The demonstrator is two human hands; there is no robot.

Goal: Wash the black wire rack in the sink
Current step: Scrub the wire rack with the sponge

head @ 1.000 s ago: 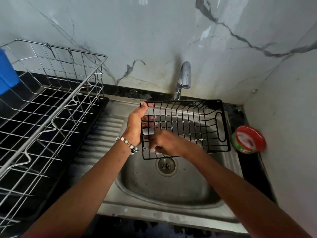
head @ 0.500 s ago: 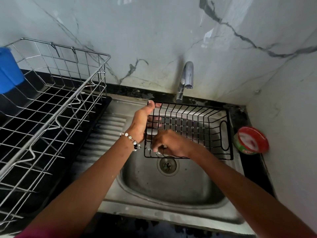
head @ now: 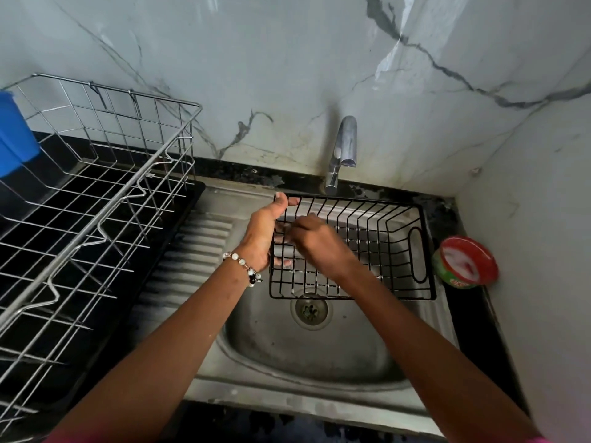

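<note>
Black wire rack (head: pixel 377 238): held level over the sink (head: pixel 307 356) basin, below the tap (head: pixel 343 148).
Left hand (head: pixel 260 233): grasps the rack's left end, thumb over the top rim.
Right hand (head: pixel 315 243): inside the rack, fingers curled against the wires; whether it holds a scrubber cannot be told.
Technique: a steady left grip should let the right hand rub along each wire, joints included.
Soap tub (head: pixel 465 262): on the counter (head: pixel 460 314), just right of the rack.
Unclear: no water stream discernible; right fingertips hidden.
</note>
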